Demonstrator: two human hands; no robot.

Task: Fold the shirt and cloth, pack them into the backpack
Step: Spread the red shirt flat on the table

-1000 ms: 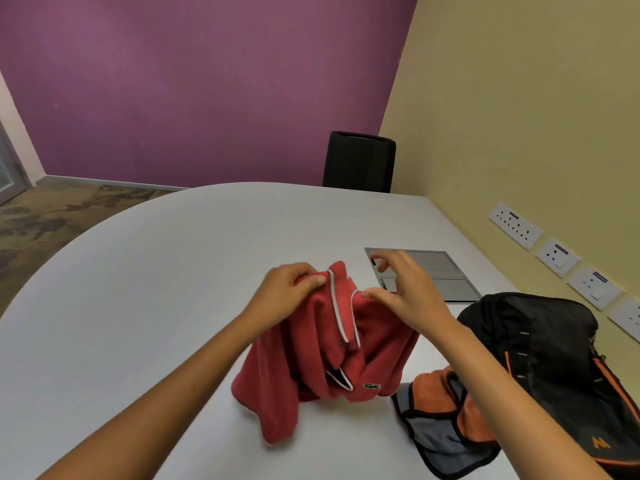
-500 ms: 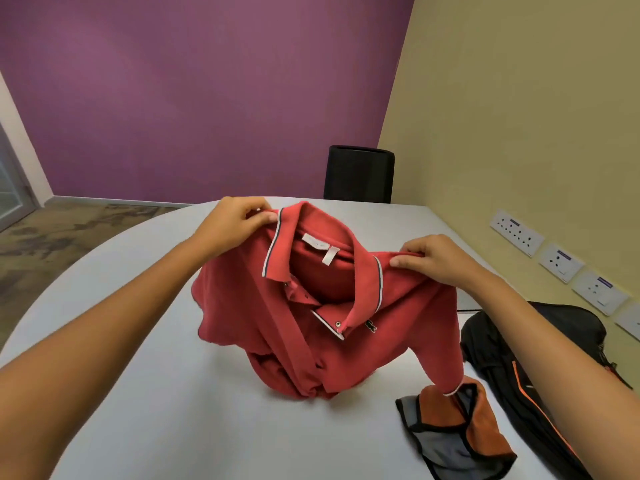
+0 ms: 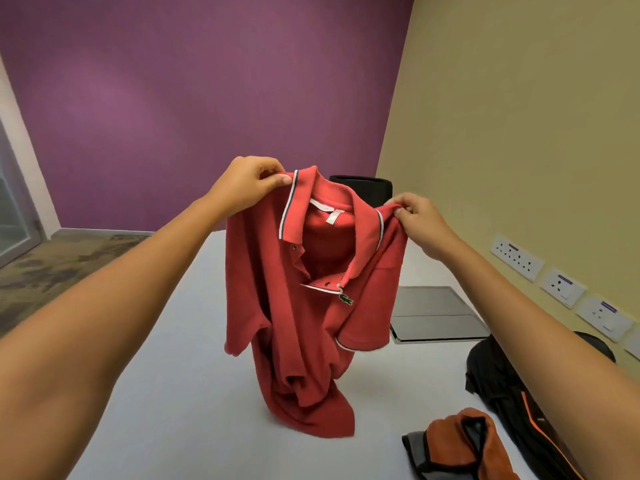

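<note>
A red polo shirt with a striped collar hangs in the air over the white table. My left hand pinches its left shoulder beside the collar. My right hand pinches the right shoulder. The shirt's hem still rests crumpled on the tabletop. An orange, grey and black cloth lies bunched at the lower right. The black backpack with orange trim lies beside it under my right forearm, partly hidden.
A grey flap panel is set into the table behind the shirt. A black chair stands at the far end. Wall sockets line the yellow wall on the right. Patterned carpet lies to the left.
Both hands have raised the shirt by its shoulders from a bunched heap on the table, so it now hangs nearly full length with the collar facing me.
</note>
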